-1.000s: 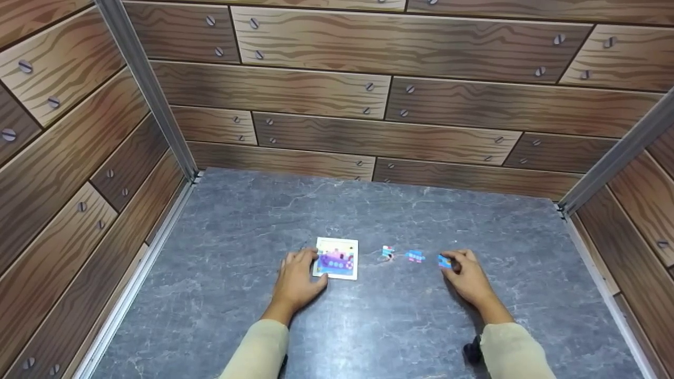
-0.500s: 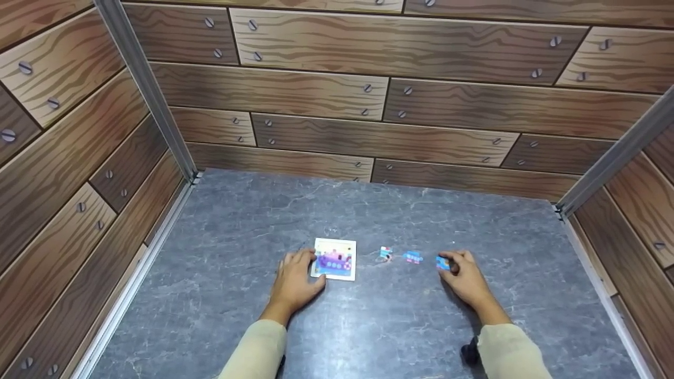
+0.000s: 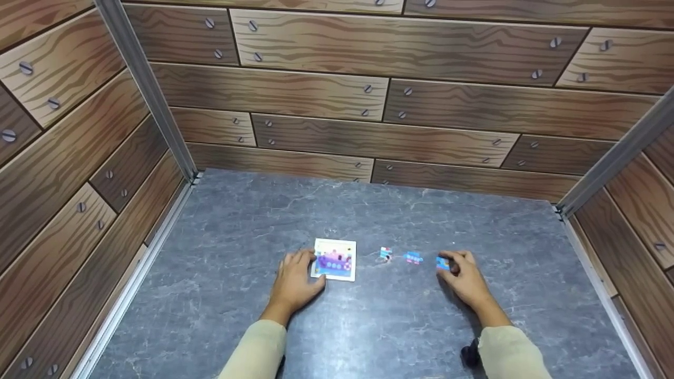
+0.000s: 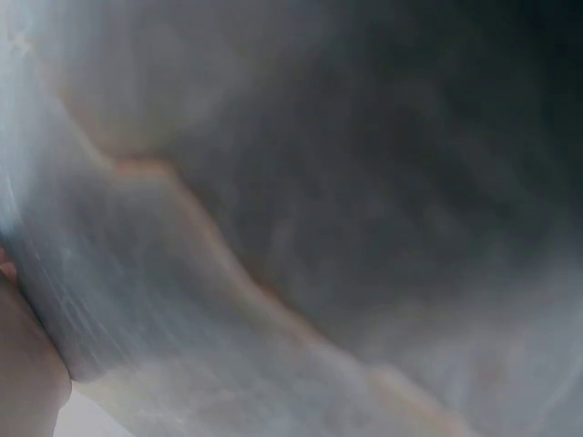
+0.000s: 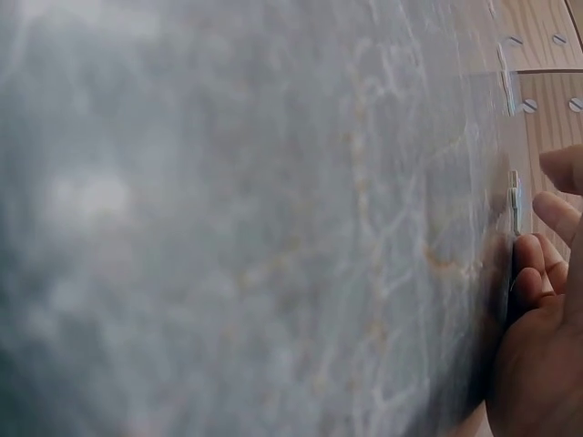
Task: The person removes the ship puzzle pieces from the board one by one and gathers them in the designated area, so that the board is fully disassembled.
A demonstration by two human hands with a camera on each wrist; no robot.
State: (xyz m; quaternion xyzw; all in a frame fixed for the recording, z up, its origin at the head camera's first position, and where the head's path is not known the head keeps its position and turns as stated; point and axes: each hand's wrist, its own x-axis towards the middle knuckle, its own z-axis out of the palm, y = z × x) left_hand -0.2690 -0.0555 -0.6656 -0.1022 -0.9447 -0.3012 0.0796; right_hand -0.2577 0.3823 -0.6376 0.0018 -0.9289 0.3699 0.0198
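A square puzzle board (image 3: 342, 245) with a pale border and a pink and purple ship picture lies on the grey table. My left hand (image 3: 296, 279) rests at its left edge, thumb at the lower left corner and fingertips on the left side. To the board's right lie two small pieces, one blue and white (image 3: 386, 252) and one blue and pink (image 3: 413, 257). Farther right, my right hand (image 3: 467, 278) touches a blue piece (image 3: 442, 263) between thumb and index finger. The left wrist view shows only a bit of hand (image 4: 29, 373); the right wrist view shows curved fingers (image 5: 545, 264).
The grey marbled table (image 3: 237, 221) is enclosed by wood-patterned walls (image 3: 316, 89) at the back and both sides, with metal posts (image 3: 150, 89) at the corners. A black object (image 3: 470, 353) sits beside the right sleeve.
Everything on the table has shifted slightly left in the head view, along with the walls. Both hands keep their places at the board and the blue piece.
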